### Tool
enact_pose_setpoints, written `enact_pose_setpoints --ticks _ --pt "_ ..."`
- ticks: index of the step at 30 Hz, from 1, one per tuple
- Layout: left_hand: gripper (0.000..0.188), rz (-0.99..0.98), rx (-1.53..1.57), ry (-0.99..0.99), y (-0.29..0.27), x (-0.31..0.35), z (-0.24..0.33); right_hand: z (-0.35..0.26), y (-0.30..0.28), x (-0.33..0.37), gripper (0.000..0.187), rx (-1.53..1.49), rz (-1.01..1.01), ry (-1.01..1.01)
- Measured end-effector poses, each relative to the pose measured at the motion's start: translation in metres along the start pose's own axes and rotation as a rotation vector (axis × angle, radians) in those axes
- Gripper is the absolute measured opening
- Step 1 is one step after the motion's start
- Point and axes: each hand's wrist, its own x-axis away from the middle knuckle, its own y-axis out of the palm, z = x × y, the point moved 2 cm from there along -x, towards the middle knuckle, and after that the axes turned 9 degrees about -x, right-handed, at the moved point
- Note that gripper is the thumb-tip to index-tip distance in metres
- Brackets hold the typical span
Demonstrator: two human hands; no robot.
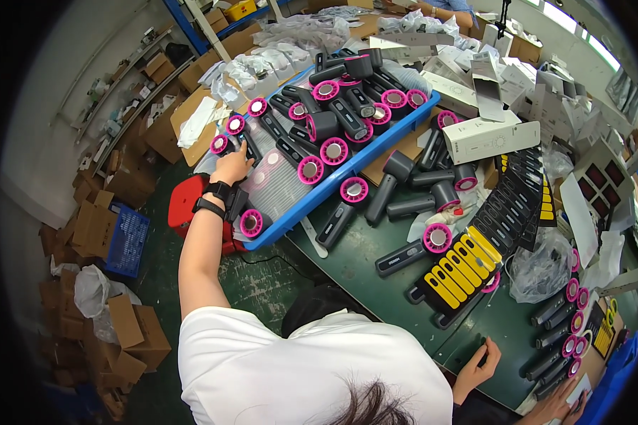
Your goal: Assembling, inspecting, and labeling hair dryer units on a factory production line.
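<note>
Left hand: at dark-grey fan, pink-ringed, silver-centred | grip unclear | right hand: bare, fingers loosely curved

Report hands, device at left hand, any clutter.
Left hand at pink-rimmed device in blue tray; grip unclear. Right hand by table edge, nothing visible in it. Other devices crowd close.

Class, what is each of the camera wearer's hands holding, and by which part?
The left hand is among pink-rimmed fans; whether it grips one cannot be told. The right hand, at the green table, shows nothing held.
</note>
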Motion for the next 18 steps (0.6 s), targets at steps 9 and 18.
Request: enact_pose_setpoints --ticks 9,18 --pt "0.067 0.042 0.048 -0.017 0.006 -0.005 -0.003 0.003 -0.003 0.001 0.017 -0.031 -0.011 -0.033" --pt "0.062 0.181 0.353 0.258 -0.1 0.018 0.058 0.011 -0.007 0.008 0.024 -0.073 0.111 0.023"
